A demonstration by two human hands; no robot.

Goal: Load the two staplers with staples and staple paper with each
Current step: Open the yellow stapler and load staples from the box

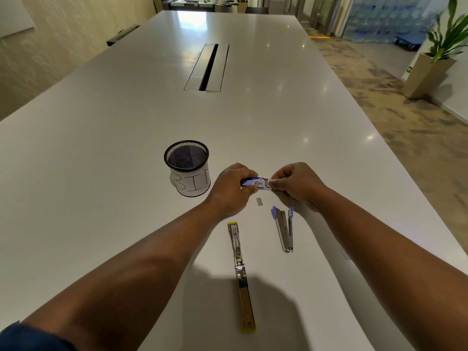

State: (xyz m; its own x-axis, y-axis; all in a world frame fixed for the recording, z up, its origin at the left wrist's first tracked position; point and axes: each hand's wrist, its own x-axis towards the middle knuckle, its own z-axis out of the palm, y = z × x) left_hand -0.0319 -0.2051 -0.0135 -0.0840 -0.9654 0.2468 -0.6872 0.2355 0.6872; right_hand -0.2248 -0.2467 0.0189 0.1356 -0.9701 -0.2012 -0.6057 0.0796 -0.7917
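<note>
My left hand (231,190) grips a small blue and white staple box (255,183) above the white table (101,160). My right hand (295,184) pinches the box's inner tray at its right end, which is partly slid out. A short strip of staples (259,201) lies on the table just below the box. A yellow-tipped stapler (240,274) lies flat and fully unfolded in front of me. A smaller blue-tipped stapler (285,229) lies to its right, hinged open in a V.
A black mesh cup (187,168) with a paper label reading BIN stands left of my hands. A cable hatch (207,67) is set into the table's middle. The table's right edge runs close by the small stapler; potted plants (440,46) stand beyond.
</note>
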